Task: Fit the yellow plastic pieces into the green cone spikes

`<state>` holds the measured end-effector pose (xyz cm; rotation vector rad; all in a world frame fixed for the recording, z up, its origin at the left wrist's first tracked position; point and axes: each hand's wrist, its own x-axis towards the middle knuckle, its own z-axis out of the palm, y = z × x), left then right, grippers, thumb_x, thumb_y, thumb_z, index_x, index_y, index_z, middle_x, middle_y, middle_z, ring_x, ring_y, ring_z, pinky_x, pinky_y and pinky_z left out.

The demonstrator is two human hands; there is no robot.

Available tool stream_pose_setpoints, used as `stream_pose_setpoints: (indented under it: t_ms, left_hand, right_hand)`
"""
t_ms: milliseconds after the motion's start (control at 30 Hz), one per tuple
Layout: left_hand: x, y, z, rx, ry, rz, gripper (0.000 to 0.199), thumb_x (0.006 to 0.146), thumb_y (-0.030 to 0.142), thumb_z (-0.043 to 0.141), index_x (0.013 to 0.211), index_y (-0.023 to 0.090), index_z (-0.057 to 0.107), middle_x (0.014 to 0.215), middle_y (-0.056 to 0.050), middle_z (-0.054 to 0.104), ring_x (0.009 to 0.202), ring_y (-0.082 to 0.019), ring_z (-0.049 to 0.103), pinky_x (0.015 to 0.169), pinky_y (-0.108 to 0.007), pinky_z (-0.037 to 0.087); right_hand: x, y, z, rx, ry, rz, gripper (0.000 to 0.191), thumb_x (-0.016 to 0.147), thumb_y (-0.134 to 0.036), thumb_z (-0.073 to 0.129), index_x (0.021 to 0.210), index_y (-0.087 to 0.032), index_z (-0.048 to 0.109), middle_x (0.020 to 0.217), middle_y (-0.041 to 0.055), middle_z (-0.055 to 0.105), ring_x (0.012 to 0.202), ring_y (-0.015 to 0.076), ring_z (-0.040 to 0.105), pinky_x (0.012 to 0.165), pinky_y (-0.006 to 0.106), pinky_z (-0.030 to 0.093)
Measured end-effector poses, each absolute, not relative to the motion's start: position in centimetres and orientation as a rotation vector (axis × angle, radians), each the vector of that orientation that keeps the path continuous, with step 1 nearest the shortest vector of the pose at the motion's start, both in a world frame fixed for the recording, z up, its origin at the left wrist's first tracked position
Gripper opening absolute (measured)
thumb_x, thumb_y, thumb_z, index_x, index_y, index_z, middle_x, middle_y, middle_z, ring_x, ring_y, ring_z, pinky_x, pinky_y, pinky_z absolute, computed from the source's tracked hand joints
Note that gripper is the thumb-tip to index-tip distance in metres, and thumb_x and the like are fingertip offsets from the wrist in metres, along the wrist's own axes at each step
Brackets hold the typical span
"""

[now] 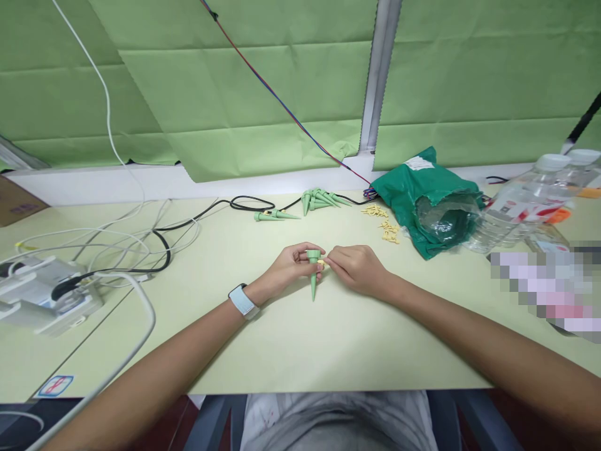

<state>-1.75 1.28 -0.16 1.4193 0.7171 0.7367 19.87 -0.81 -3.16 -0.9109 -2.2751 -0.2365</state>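
My left hand (295, 263) is closed round a green plastic watering spike (313, 282), its point facing down above the table. At the spike's side, just under its wide top, sits a small yellow plastic piece (322, 263). The fingertips of my right hand (354, 268) pinch the outer end of that yellow piece, which they partly hide. Beyond my hands lies a pile of green spikes (322, 200). Left of it rest a few more spikes (275, 215), with a bit of yellow on them. Several loose yellow pieces (387, 225) lie to the right.
A torn green plastic bag (404, 181) stands at the back right, beside clear plastic bottles (516, 200). Power strips (61, 294) and tangled cables (126, 241) spread over the left side. A cardboard box (21, 200) is at the far left. The table's front edge runs close to my lap.
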Motion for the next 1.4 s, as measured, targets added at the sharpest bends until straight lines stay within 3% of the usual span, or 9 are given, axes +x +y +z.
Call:
stream_pose_setpoints:
  t_ms: [67, 233, 367, 567, 733, 933, 1167, 1333, 1400]
  left_hand:
    - [-1.8, 1.3, -0.2, 1.404, 0.719, 0.746, 0.037, 0.076, 0.026, 0.082, 0.108, 0.014, 0.069, 0.081, -0.004, 0.069, 0.075, -0.018, 0.068, 0.077, -0.035, 0.054]
    - [-1.9, 1.4, -0.2, 1.393, 0.687, 0.735, 0.036, 0.077, 0.028, 0.082, 0.108, 0.014, 0.068, 0.081, -0.004, 0.069, 0.077, -0.019, 0.069, 0.08, -0.035, 0.053]
    - [-2.1, 1.4, -0.3, 1.452, 0.735, 0.706, 0.041, 0.078, 0.028, 0.082, 0.113, 0.014, 0.067, 0.079, -0.004, 0.07, 0.076, -0.019, 0.069, 0.078, -0.034, 0.053]
    - [-2.1, 1.4, -0.2, 1.448, 0.713, 0.699, 0.04, 0.08, 0.031, 0.08, 0.113, 0.014, 0.066, 0.08, -0.005, 0.07, 0.077, -0.019, 0.07, 0.079, -0.034, 0.053]
    - [-1.6, 0.9, -0.2, 1.486, 0.762, 0.806, 0.043, 0.075, 0.033, 0.084, 0.111, 0.017, 0.066, 0.083, -0.005, 0.072, 0.079, -0.02, 0.07, 0.08, -0.035, 0.055]
    - [-1.3, 0.6, -0.7, 1.374, 0.633, 0.74, 0.038, 0.08, 0.031, 0.081, 0.112, 0.016, 0.067, 0.075, -0.003, 0.067, 0.074, -0.019, 0.07, 0.079, -0.036, 0.055]
    - [-0.6, 0.1, -0.7, 1.359, 0.728, 0.902, 0.039, 0.075, 0.028, 0.084, 0.107, 0.017, 0.065, 0.087, -0.005, 0.071, 0.079, -0.02, 0.071, 0.079, -0.035, 0.055]
    - [-0.6, -0.3, 0.0, 1.229, 0.601, 0.769, 0.03, 0.079, 0.026, 0.08, 0.104, 0.014, 0.068, 0.082, -0.006, 0.068, 0.076, -0.018, 0.068, 0.078, -0.034, 0.053]
    - [-0.7, -0.2, -0.1, 1.279, 0.638, 0.821, 0.033, 0.077, 0.026, 0.082, 0.105, 0.015, 0.067, 0.084, -0.005, 0.069, 0.078, -0.019, 0.069, 0.079, -0.034, 0.053]
  right_hand:
    - [19.8, -0.8, -3.3, -0.952, -2.231, -0.224, 0.031, 0.107, -0.027, 0.04, 0.086, -0.018, 0.062, 0.079, 0.0032, 0.067, 0.064, 0.0137, 0.057, 0.059, 0.03, 0.031]
    - [19.6, -1.0, -3.3, -0.892, -2.261, -0.249, 0.022, 0.105, -0.032, 0.047, 0.109, -0.017, 0.063, 0.093, 0.0062, 0.07, 0.069, 0.0148, 0.06, 0.059, 0.03, 0.033]
    - [19.6, -0.8, -3.5, -0.938, -2.258, -0.227, 0.028, 0.107, -0.026, 0.039, 0.092, -0.018, 0.062, 0.079, 0.0034, 0.068, 0.063, 0.0137, 0.058, 0.059, 0.029, 0.032]
    - [19.7, -0.8, -3.5, -0.892, -2.315, -0.181, 0.024, 0.105, -0.035, 0.044, 0.102, -0.018, 0.061, 0.088, 0.006, 0.07, 0.068, 0.0153, 0.06, 0.06, 0.029, 0.032]
    - [19.4, -1.2, -3.2, -0.988, -2.207, 0.108, 0.033, 0.108, -0.027, 0.033, 0.083, -0.02, 0.054, 0.072, 0.0004, 0.062, 0.061, 0.0133, 0.053, 0.059, 0.027, 0.033]
    - [19.5, -1.3, -2.9, -0.875, -2.288, -0.081, 0.022, 0.104, -0.029, 0.042, 0.093, -0.019, 0.057, 0.084, 0.0043, 0.067, 0.064, 0.0146, 0.054, 0.059, 0.029, 0.031]
    - [19.1, -1.4, -2.9, -1.037, -2.122, 0.222, 0.033, 0.108, -0.03, 0.035, 0.081, -0.021, 0.051, 0.07, -0.0012, 0.064, 0.058, 0.0123, 0.053, 0.059, 0.026, 0.034]
    - [19.5, -1.4, -2.9, -0.906, -2.231, -0.017, 0.025, 0.106, -0.03, 0.039, 0.09, -0.02, 0.056, 0.082, 0.0043, 0.066, 0.064, 0.0147, 0.054, 0.06, 0.029, 0.033]
    - [19.4, -1.3, -2.9, -0.922, -2.195, 0.063, 0.029, 0.107, -0.03, 0.037, 0.087, -0.02, 0.055, 0.079, 0.0029, 0.065, 0.063, 0.0143, 0.055, 0.06, 0.028, 0.034]
